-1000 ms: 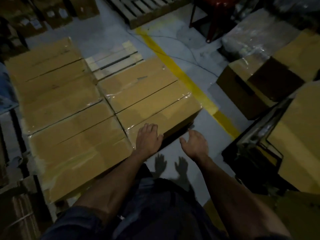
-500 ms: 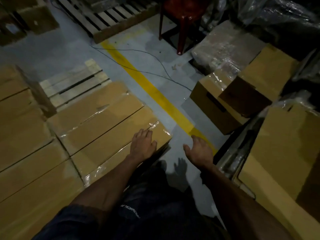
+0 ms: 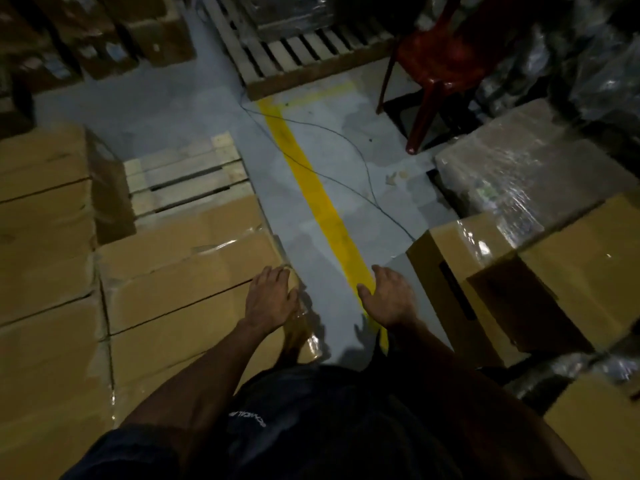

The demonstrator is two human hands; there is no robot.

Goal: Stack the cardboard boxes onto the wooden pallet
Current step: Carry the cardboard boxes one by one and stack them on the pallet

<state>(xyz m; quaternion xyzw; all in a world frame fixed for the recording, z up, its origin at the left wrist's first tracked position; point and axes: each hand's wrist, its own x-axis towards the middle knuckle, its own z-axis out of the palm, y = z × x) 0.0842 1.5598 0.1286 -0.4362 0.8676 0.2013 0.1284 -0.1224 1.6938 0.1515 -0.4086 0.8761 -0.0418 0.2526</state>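
Boxes [image 3: 180, 271] lay taped on the pallet [image 3: 183, 174] at nine o'clock. Our left hand [image 3: 272, 297] rested spread on one's corner; our right hand [image 3: 389, 299] hovered spread, empty. We judged them stiff, tape-slick, best gripped by opposite edges.

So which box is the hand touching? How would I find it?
Find the yellow floor line. Left of it stands the wooden pallet, loaded with cardboard boxes. The touched box is the low one nearest the line, its corner under the left hand; its left-side neighbours stand higher.

free: floor strip [image 3: 311, 188] | blocked left: stacked boxes [image 3: 180, 271] | blocked right: open box [image 3: 485, 271]
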